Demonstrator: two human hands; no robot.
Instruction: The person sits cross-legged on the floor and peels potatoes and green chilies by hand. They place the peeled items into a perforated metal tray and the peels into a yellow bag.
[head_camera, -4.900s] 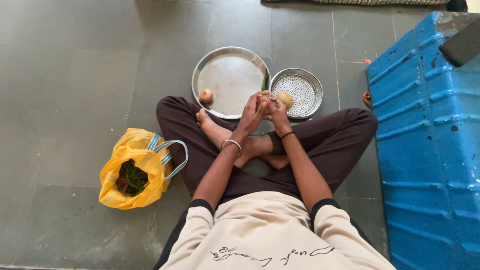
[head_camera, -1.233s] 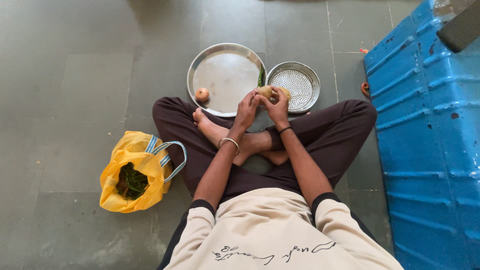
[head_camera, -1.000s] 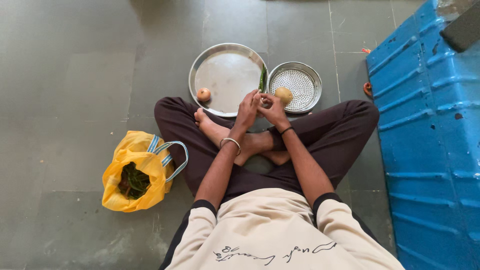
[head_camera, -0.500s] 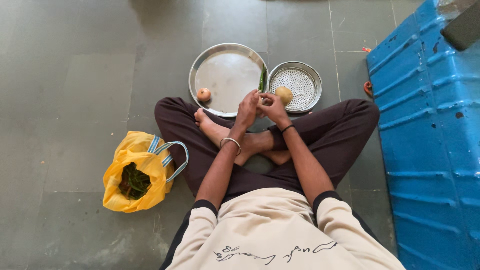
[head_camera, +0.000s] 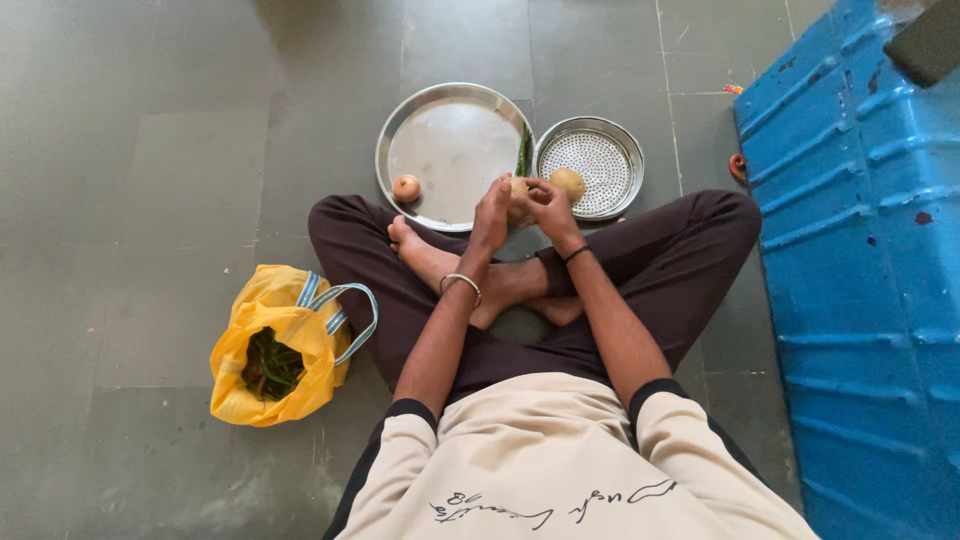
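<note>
The left hand (head_camera: 492, 210) and right hand (head_camera: 550, 205) together hold a small potato (head_camera: 517, 190) above the steel plate (head_camera: 450, 150), beside the strainer (head_camera: 600, 150).

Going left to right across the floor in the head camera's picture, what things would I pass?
Yellow bag of greens → onion on the big steel plate → green chilli → perforated steel dish → blue plastic tank.

Ahead, steel plate (head_camera: 450, 100) and perforated dish (head_camera: 598, 133) crowd the floor (head_camera: 150, 150) — leftward lies open.
</note>
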